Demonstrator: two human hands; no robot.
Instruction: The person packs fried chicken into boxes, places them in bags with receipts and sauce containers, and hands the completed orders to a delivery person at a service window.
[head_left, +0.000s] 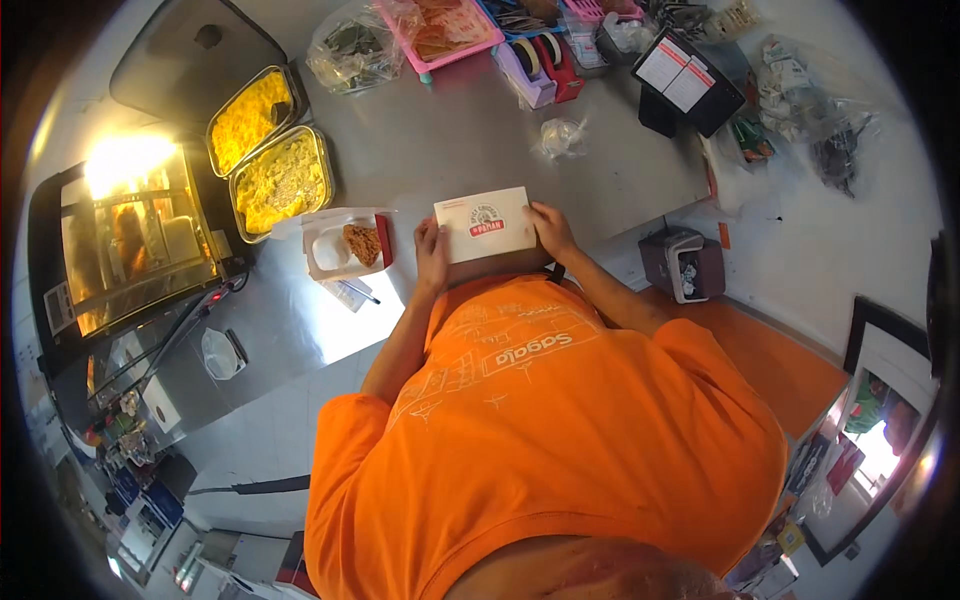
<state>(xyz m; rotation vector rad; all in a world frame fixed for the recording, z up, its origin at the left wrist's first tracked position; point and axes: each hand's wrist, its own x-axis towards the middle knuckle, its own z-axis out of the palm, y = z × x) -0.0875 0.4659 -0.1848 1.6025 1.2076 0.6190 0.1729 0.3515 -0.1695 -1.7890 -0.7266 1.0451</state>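
A white cardboard food box (487, 248) with a red and grey print on its lid is held between my two hands, close to my body at the table's near edge. My left hand (431, 257) grips its left end, and my right hand (552, 229) has hold of the right end. To the left, an open takeaway box (330, 262) holds a piece of fried chicken (362, 244) beside something white. A pen (362, 291) lies on a slip of paper just below that box. What the held box contains is hidden.
Two metal trays of yellow food (283, 183) stand left, beside a lit glass warming cabinet (140, 240). Along the back are a pink basket (440, 35), tape dispensers (540, 68) and a black tablet on a stand (688, 80). A crumpled plastic bag (562, 137) lies on the steel table (430, 130).
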